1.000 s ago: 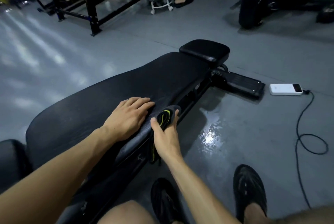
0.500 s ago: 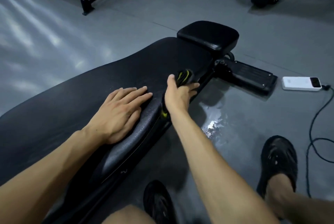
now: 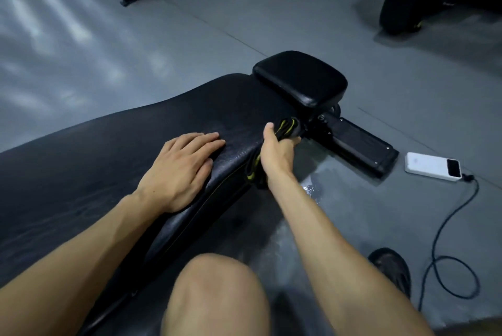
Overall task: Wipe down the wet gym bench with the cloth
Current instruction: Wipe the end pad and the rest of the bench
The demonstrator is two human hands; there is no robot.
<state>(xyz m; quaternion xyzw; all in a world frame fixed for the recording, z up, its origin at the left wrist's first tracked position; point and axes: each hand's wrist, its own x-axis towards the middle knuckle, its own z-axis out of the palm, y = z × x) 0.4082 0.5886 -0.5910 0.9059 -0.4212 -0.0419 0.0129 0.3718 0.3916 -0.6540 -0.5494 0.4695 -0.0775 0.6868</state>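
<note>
Bench (image 3: 141, 162), power bank (image 3: 432, 166) beside foot.

The bench (image 3: 114, 156) pad is black, pebbled, leather-like upholstery with a dull sheen; its small head pad (image 3: 301, 77) looks smoother and glossier. The cloth (image 3: 288, 129) is dark soft fabric with yellow stripes. The grey floor (image 3: 163, 37) shines, wet beside the bench's right edge.

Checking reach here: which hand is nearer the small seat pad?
Right. The right hand grips the cloth just below the small seat pad; the left hand rests farther back.
</note>
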